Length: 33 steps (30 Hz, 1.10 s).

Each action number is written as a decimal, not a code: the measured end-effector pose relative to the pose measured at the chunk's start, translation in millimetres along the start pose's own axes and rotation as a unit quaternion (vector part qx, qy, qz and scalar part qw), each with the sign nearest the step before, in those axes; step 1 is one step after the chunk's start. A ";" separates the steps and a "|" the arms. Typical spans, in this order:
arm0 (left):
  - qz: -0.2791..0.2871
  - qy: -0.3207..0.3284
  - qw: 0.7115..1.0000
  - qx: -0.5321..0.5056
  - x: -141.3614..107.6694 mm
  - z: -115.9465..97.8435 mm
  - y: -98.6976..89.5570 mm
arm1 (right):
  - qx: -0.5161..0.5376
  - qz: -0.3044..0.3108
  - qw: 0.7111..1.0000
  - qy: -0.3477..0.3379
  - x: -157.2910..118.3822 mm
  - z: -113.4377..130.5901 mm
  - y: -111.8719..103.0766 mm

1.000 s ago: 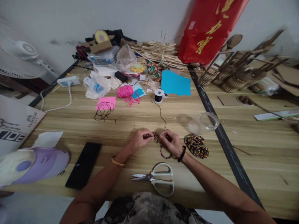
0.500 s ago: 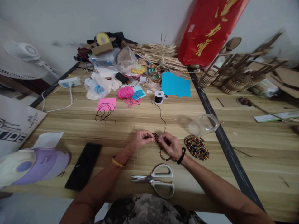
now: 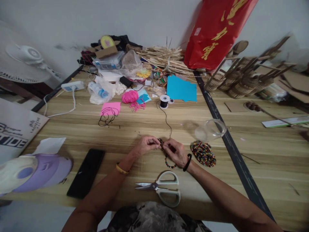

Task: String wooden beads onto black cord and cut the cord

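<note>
Holding beaded cord (image 3: 169, 166) w/ R fingers (image 3: 171, 143), L fingers (image 3: 153, 140) just beside.

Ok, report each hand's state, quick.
Left hand: pinched closed at the beads; hold unclear.
Right hand: pinched closed near the beaded loop; hold unclear.

Dim lt, sl. blurry, edges warped.

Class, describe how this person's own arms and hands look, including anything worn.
The left hand is ungloved, with a yellow-gold bangle at that wrist. The right hand is also ungloved, with a black band at its wrist. No sleeve covers either forearm.
</note>
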State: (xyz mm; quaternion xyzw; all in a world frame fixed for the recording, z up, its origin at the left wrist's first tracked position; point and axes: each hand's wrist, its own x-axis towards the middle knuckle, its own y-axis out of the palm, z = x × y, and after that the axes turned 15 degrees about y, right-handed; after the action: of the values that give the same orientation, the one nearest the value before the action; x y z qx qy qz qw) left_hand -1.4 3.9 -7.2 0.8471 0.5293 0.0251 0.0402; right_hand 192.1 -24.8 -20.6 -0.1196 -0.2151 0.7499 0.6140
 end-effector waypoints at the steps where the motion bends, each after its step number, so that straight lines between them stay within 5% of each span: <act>1: 0.004 -0.001 1.000 -0.003 0.0 0.8 -0.4 | -0.004 0.001 1.000 -0.002 0.0 0.0 0.0; 33: 0.014 0.001 1.000 0.004 2.2 5.2 -1.5 | -0.015 -0.004 0.999 -0.035 0.8 -3.0 1.8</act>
State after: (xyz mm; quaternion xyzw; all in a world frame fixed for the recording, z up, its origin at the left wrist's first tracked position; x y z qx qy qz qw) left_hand -1.3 6.3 -12.4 0.8548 0.5171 0.0246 0.0360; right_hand 191.8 -23.8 -24.0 -0.1014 -0.2478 0.7480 0.6073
